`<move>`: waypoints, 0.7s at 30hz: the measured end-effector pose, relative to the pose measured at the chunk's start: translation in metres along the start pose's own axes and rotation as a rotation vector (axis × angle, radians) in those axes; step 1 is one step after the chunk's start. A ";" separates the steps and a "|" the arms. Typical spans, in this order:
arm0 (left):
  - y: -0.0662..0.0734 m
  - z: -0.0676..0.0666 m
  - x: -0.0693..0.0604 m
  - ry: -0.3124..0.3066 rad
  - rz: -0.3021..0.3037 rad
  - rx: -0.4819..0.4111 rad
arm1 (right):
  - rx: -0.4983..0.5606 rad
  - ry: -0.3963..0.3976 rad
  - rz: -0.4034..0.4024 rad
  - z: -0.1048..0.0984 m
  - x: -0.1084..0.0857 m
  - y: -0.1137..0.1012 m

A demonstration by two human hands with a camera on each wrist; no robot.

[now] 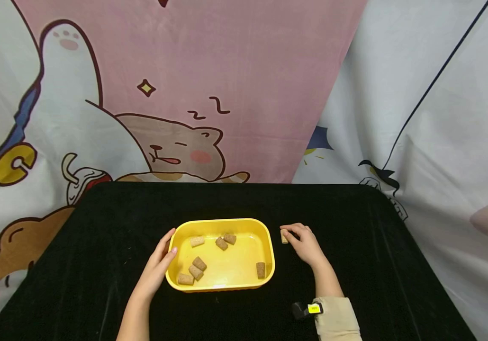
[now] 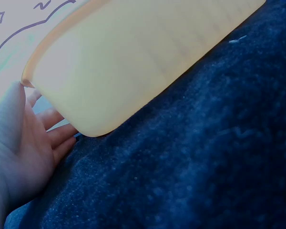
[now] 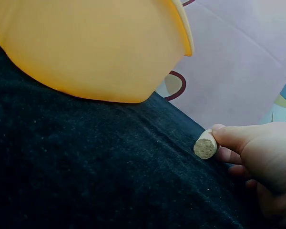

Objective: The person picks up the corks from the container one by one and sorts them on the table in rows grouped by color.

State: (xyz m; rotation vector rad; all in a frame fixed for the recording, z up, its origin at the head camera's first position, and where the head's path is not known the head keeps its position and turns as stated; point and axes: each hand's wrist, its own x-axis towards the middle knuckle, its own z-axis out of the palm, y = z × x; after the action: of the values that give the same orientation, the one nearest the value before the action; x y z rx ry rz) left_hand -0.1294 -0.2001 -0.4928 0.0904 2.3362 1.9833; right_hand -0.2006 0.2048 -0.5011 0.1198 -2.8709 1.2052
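Observation:
A yellow plastic tub [image 1: 235, 286] with rounded corners stands on the black cloth. My left hand [image 1: 158, 263] holds its left end, thumb over the rim and fingers along the outside wall. In the left wrist view, those fingers [image 2: 62, 133] lie against the tub's end. To the right of the tub, my right hand [image 1: 305, 244] pinches a cork [image 1: 284, 237] between thumb and fingers. The right wrist view shows the round, speckled end of this cork [image 3: 205, 149], close to the cloth; whether it touches is unclear. Several more corks [image 1: 195, 272] lie scattered inside the tub.
Black cloth [image 1: 338, 208] covers the table, whose far edge meets a hanging fabric backdrop [image 1: 269, 94] with cartoon animals. A dark strap piece with a yellow label [image 1: 314, 309] sits by the right sleeve [image 1: 335, 317].

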 end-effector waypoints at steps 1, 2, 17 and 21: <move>0.000 0.000 0.000 0.000 0.004 0.000 | -0.008 0.002 -0.001 0.000 0.000 0.000; 0.000 0.000 0.000 -0.001 0.008 -0.001 | -0.013 0.004 -0.003 0.001 -0.001 -0.001; 0.001 0.000 0.000 0.004 0.018 0.008 | 0.064 0.019 -0.017 -0.009 -0.003 -0.010; 0.000 0.000 0.000 0.000 0.022 0.002 | 0.098 0.075 -0.057 -0.018 -0.006 -0.023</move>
State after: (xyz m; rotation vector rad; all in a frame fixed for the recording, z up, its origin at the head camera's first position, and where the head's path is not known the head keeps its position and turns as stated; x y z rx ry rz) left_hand -0.1298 -0.1998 -0.4924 0.1160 2.3472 1.9912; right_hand -0.1931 0.2013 -0.4725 0.1539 -2.7255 1.3102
